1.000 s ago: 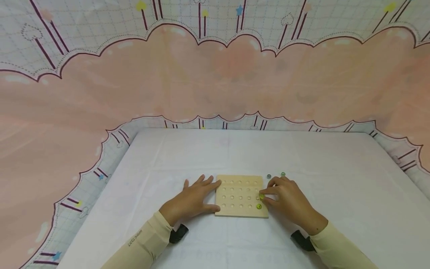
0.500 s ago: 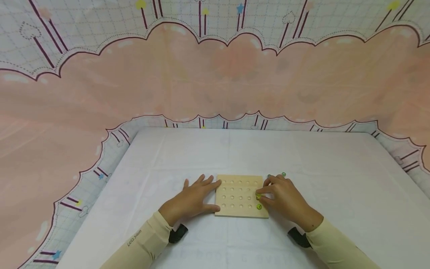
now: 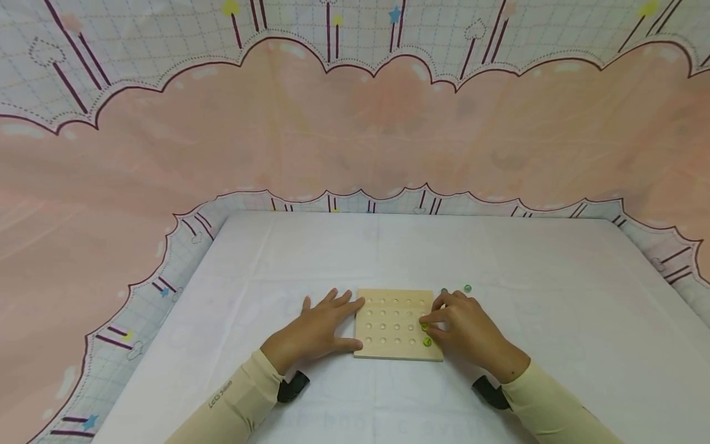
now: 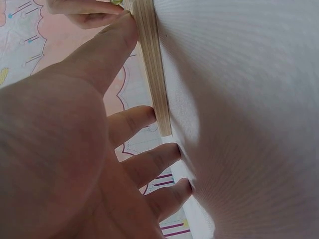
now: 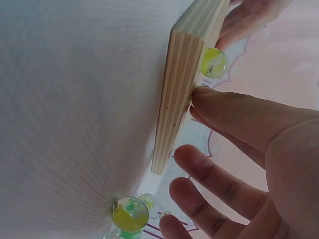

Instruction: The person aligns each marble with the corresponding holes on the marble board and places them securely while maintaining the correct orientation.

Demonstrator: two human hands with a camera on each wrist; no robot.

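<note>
A pale wooden board (image 3: pixel 390 350) with rows of round hollows lies flat on the white table. My left hand (image 3: pixel 310 330) is spread at its left side, thumb and forefinger against the edge. A yellow-green marble (image 3: pixel 424 327) is pinched between thumb and forefinger of my right hand (image 3: pixel 474 330), low over the right-hand column; in the right wrist view the fingertips mostly hide it. Nearer me in that column, another yellow-green marble (image 5: pixel 215 63) sits in the corner hollow.
Beyond the board's far right corner lie a green marble (image 3: pixel 468 288) and a darker marble (image 3: pixel 444 290), partly behind my right fingers. Close by the right fingers, the right wrist view shows a yellow and clear marble (image 5: pixel 130 214) on the table, with others around it.
My right hand has shifted slightly left with the pinched marble, from the board's right edge in over the right-hand column. My left hand stays where it was.
</note>
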